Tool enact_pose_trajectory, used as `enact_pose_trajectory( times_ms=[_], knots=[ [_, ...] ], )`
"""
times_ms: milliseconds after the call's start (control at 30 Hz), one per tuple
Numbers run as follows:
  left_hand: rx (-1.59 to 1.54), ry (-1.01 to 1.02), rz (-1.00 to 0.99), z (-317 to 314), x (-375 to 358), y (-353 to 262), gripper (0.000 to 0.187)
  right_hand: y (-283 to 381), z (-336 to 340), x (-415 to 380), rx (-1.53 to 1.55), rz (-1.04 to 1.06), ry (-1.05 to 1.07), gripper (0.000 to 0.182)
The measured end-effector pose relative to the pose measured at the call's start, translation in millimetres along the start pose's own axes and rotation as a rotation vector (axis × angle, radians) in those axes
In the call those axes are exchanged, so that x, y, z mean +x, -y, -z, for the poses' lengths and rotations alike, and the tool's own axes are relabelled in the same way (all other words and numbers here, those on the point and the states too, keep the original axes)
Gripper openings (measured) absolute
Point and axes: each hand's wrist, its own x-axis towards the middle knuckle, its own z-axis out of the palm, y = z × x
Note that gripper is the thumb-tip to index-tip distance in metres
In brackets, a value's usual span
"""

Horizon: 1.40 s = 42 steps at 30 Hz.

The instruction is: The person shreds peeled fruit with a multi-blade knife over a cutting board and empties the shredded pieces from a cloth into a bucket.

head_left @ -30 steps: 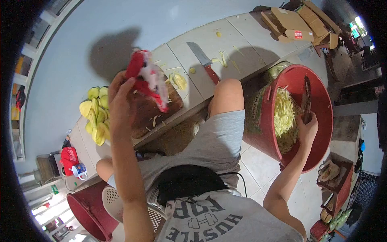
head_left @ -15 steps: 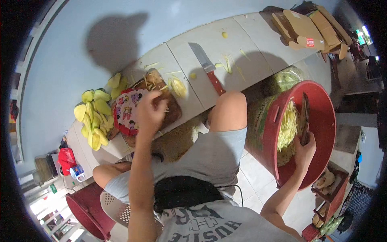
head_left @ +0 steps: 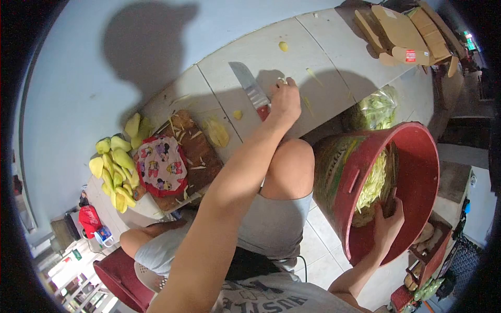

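The left hand (head_left: 286, 101) is over the counter (head_left: 326, 39), just beside the knife (head_left: 247, 81); its grip is bunched at pale bits (head_left: 282, 81), and whether it grasps them cannot be told. The right hand (head_left: 389, 223) is inside the bucket (head_left: 421, 177), grip clenched on a dark slat (head_left: 391, 169) beside shreds (head_left: 372, 182). A cloth (head_left: 163, 167) lies on the chopping board (head_left: 204, 151), next to fruit (head_left: 112, 169).

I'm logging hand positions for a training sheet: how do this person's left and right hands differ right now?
Place: the left hand is over the tiled counter near the knife, whereas the right hand is inside the red tub.
Hold: the right hand grips a dark, flat piece; the left hand curls by some pale bits, its grip unclear.
Shared: both are bare, with bent fingers.
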Motion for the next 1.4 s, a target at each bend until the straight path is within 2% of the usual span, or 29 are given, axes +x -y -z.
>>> enact_pose_trajectory(
  times_ms=[100, 167, 200, 267, 300, 367, 700, 767, 833, 933, 1000, 1100, 1167, 1200, 1267, 1400],
  knots=[
    [-0.113, 0.033, -0.076, -7.8, 17.6, -8.1, 0.064, 9.7, -0.3, 0.7, 0.047, -0.078, 0.034, 0.026],
    [-0.358, -0.018, -0.123, -14.1, 33.3, -9.9, 0.071, 1.6, -1.2, 0.5, 0.023, -0.091, 0.054, 0.027],
    [-0.361, -0.011, -0.123, -9.5, 37.4, -11.3, 0.071, -1.5, -1.8, 1.7, 0.007, -0.099, 0.067, 0.028],
    [-0.196, 0.056, -0.258, 7.6, 43.0, -11.5, 0.08, -0.9, -1.7, 2.3, 0.004, -0.114, 0.085, 0.028],
    [-0.2, 0.058, -0.262, 7.6, 48.1, -11.3, 0.08, 0.1, -1.7, 2.8, 0.007, -0.121, 0.099, 0.028],
    [-0.04, 0.215, -0.355, 8.6, 55.1, -10.9, 0.085, -1.3, -2.8, 2.9, 0.016, -0.109, 0.09, 0.029],
    [-0.01, 0.333, -0.629, 15.1, 6.5, 16.1, 0.084, 3.6, -3.1, 4.7, 0.025, -0.114, 0.107, 0.031],
    [0.106, 0.292, -0.681, 3.1, -1.3, 19.4, 0.082, 7.1, -3.6, 3.7, 0.041, -0.111, 0.098, 0.031],
    [0.034, 0.194, -0.58, -1.6, -21.1, 15.5, 0.082, 9.0, -2.9, 1.9, 0.054, -0.115, 0.079, 0.031],
    [0.048, 0.064, -0.563, -5.8, -41.7, 13.9, 0.082, 12.2, -1.3, -0.6, 0.022, -0.082, 0.057, 0.032],
    [0.062, 0.002, -0.535, -6.5, -49.4, 9.5, 0.081, 17.4, -0.8, -1.5, 0.075, -0.117, 0.049, 0.026],
    [0.043, -0.009, -0.501, -31.2, -52.1, 3.1, 0.071, 11.9, -0.6, -0.5, 0.085, -0.072, 0.043, 0.027],
    [0.042, -0.193, -0.563, -51.2, -56.8, 2.2, 0.048, 9.9, 0.4, -0.3, 0.094, -0.067, 0.047, 0.028],
    [0.045, -0.198, -0.562, -52.9, -60.8, 1.1, 0.048, 9.8, 1.3, -0.9, 0.098, -0.075, 0.051, 0.03],
    [0.12, -0.186, -0.567, -57.5, -67.1, -0.8, 0.028, 10.6, 2.3, -1.1, 0.093, -0.059, 0.053, 0.03],
    [0.073, -0.13, -0.636, -51.3, -75.3, 0.1, 0.022, 12.5, 6.0, -3.6, 0.094, -0.015, 0.028, 0.03]
  ],
)
